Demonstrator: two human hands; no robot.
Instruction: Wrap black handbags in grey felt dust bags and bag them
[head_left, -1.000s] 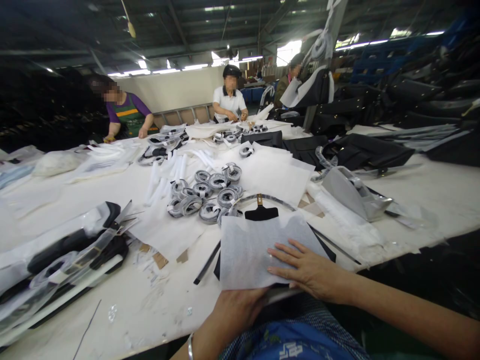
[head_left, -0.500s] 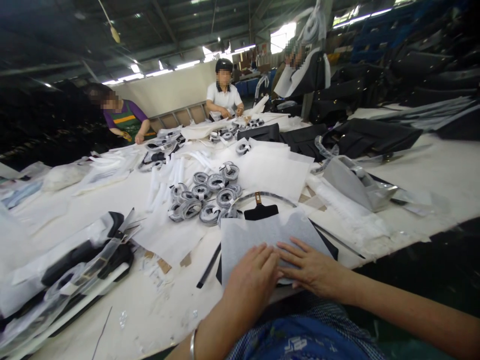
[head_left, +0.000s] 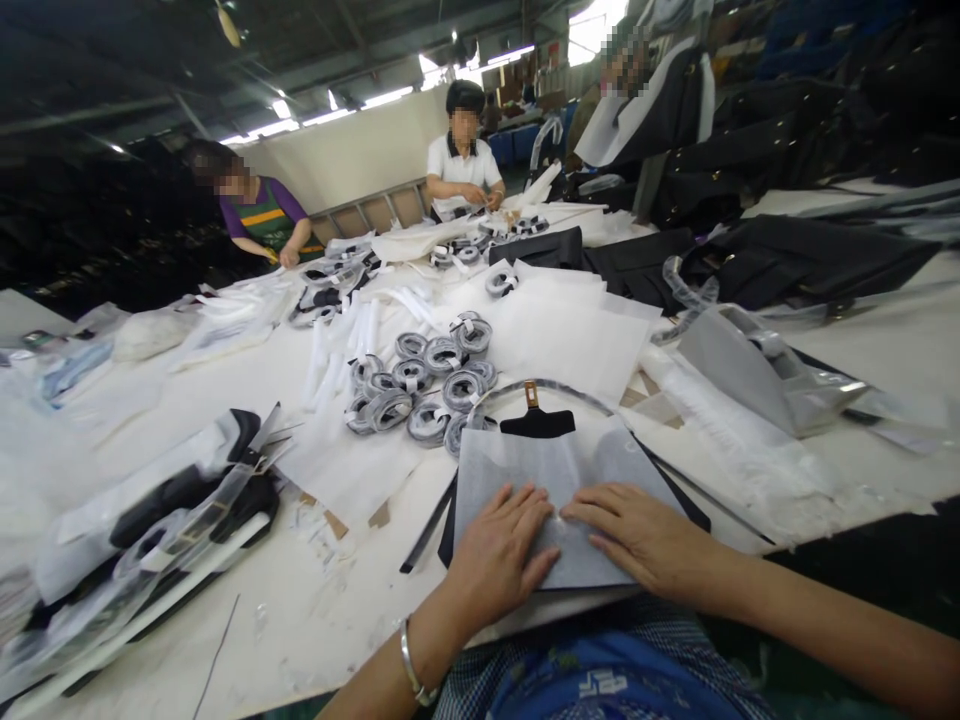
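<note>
A translucent white sheet (head_left: 600, 455) lies over a black bag (head_left: 691, 508) at the table's front edge; most of the bag is hidden under it. My left hand (head_left: 501, 550) rests flat on the sheet's left half, fingers stretched and thumb out to the side. On the right half, my right hand (head_left: 645, 540) also lies with its fingers extended and pointing left. A small gap parts the fingertips of the two hands. Past the sheet's far edge, a black tab (head_left: 537, 425) with a gold clasp and a thin curved handle (head_left: 592, 400) stick out.
Beyond the sheet are coiled, wrapped straps (head_left: 442, 357) and a stack of white sheets (head_left: 574, 335). Wrapped black bags (head_left: 180, 480) lie at left. A clear-wrapped grey piece (head_left: 757, 365) is at right. Two co-workers (head_left: 463, 165) stand across the table; another person is partly hidden behind a hanging bag.
My hands, which were touching at the sheet's middle, have moved apart, the left one leftward and the right one rightward. The sheet looks flatter near me. The camera view has shifted slightly.
</note>
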